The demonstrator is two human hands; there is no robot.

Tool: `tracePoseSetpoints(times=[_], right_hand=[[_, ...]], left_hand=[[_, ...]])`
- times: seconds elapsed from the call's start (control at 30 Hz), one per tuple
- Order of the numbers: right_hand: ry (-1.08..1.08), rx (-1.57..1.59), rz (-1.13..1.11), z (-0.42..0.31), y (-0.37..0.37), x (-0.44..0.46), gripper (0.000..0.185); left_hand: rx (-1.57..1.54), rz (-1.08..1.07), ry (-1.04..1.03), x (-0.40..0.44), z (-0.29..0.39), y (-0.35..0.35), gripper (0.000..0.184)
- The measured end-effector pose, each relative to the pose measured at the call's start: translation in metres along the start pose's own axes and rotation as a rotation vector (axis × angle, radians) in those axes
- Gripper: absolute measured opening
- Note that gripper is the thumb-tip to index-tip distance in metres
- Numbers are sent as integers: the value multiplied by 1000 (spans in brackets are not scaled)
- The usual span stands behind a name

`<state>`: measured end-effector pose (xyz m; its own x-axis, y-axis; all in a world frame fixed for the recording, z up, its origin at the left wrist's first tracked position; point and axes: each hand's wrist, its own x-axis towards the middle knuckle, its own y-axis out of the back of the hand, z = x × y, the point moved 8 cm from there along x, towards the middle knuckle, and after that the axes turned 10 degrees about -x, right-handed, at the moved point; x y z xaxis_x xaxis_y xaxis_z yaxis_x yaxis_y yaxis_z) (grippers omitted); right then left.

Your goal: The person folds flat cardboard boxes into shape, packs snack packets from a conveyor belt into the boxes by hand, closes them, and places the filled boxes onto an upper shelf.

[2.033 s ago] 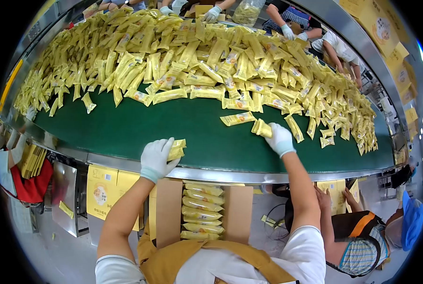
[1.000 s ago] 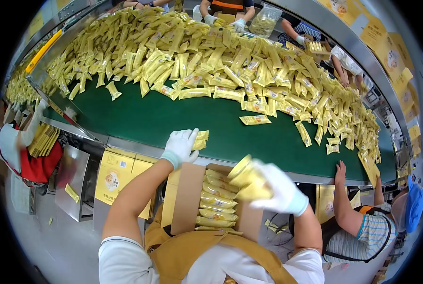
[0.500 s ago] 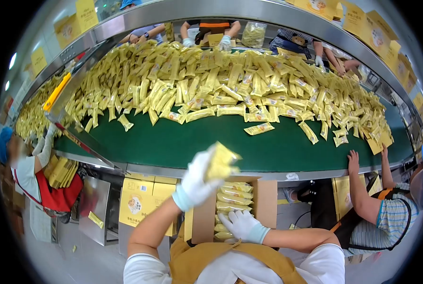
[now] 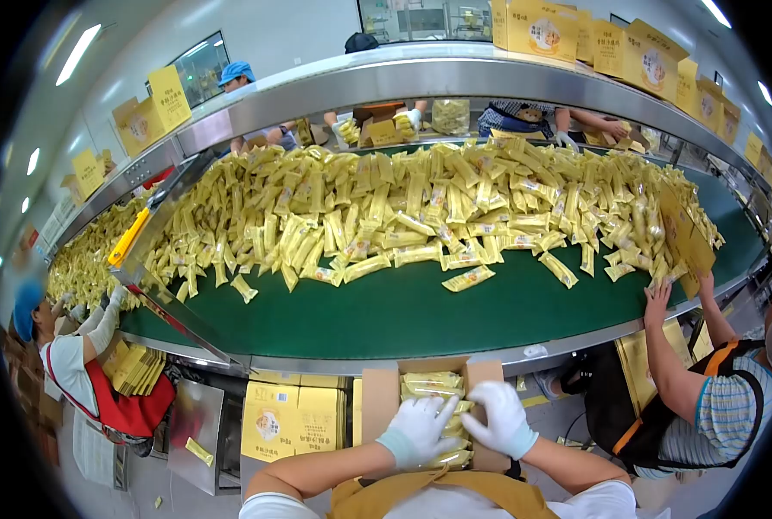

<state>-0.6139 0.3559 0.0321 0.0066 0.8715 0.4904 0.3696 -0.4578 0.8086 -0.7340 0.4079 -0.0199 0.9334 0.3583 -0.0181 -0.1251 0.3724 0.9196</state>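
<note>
In front of my body stands an open cardboard box (image 4: pixel 381 406) holding a column of yellow snack packets (image 4: pixel 432 382). My left hand (image 4: pixel 421 432), in a white glove, lies over the packets from the left with its fingers stretched across them. At the right side of the box is my right hand (image 4: pixel 500 421), also gloved, fingers apart and thumb reaching in towards the packets. Both hands touch or nearly touch the packets; the undersides of the fingers are hidden.
Beyond the box runs a green conveyor belt (image 4: pixel 360 324) bearing a large heap of yellow packets (image 4: pixel 386 199). Folded yellow cartons (image 4: pixel 269 419) stand left of the box. Co-workers stand at left (image 4: pixel 79 355), right (image 4: pixel 697 398) and across the belt. A metal rail (image 4: pixel 455 78) spans above.
My left hand has come down from above the belt edge into the box; the packets it carried are no longer seen raised. My right hand has shifted to the box's right side. The view tilted upward.
</note>
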Motion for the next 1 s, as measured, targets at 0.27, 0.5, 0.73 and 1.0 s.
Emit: tracePoseSetpoints(times=[0.27,0.5,0.73,1.0], right_hand=[[-368,40,-558,97,-126,50,51],[-215,-76,-497,71,-85,47,42],[-301,137,-8,78,0,50,22],[-637,-148,-110,145,-32,51,51]], left_hand=[[93,-149,-12,11,5,-9,109],[-246,57,-194,4,1,6,85],[-909,1036,82,-91,-76,93,40],[-1127,473,584,-72,-142,-46,111]])
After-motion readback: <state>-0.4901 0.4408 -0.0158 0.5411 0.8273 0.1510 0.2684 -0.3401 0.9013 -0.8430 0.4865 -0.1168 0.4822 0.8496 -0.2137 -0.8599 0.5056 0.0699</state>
